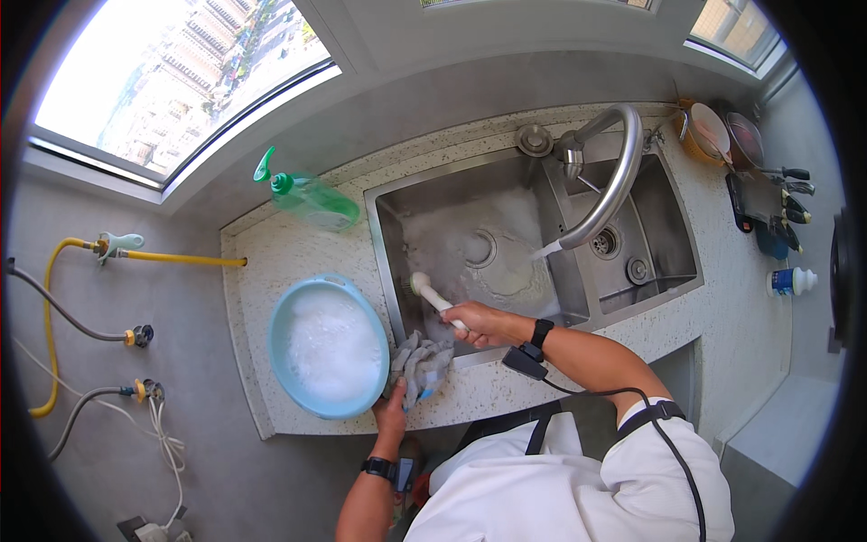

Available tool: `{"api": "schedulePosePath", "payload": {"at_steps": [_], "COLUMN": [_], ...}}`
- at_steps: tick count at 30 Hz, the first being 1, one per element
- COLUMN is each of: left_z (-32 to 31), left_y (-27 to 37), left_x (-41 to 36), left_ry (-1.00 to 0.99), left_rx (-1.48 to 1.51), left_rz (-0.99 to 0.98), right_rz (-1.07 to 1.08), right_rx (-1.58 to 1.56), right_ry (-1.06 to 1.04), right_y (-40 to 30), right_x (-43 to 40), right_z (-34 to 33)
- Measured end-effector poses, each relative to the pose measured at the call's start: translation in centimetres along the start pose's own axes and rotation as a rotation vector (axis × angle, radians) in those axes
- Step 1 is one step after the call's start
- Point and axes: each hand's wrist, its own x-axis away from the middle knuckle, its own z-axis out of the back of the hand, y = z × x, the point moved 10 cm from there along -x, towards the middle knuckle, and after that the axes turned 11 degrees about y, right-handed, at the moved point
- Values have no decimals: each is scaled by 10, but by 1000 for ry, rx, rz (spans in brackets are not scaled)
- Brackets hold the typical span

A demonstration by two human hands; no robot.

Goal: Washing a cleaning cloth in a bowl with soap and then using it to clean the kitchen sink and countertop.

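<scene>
My right hand point(477, 324) grips the handle of a white scrub brush point(433, 297), whose head is at the left wall of the large steel sink basin point(433, 196). Water runs from the curved faucet point(620, 196) into this basin, over shallow, foamy water. My left hand point(391, 406) is at the counter's front edge, touching a wet grey cloth point(420, 369) beside a light blue plastic basin point(274, 345) of white suds. Its fingers are partly hidden by the cloth and basin, so its hold is unclear.
A green pump bottle point(318, 203) lies tilted behind the blue basin. The smaller sink basin point(670, 227) is to the right. Beyond it are a knife holder point(755, 200), an orange basket point(692, 146) with bowls, and a white-capped bottle point(786, 282). A yellow hose point(183, 259) runs along the left wall.
</scene>
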Motion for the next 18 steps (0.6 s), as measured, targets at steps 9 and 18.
{"api": "schedulePosePath", "payload": {"at_steps": [9, 18], "left_z": [4, -2], "left_y": [-31, 9], "left_x": [-11, 4], "left_ry": [-4, 31], "left_rx": [161, 120], "left_rz": [106, 38], "right_rz": [347, 665], "right_rx": [48, 1208], "right_ry": [409, 573], "right_y": [-66, -13], "right_x": [-82, -22], "right_z": [25, 10]}}
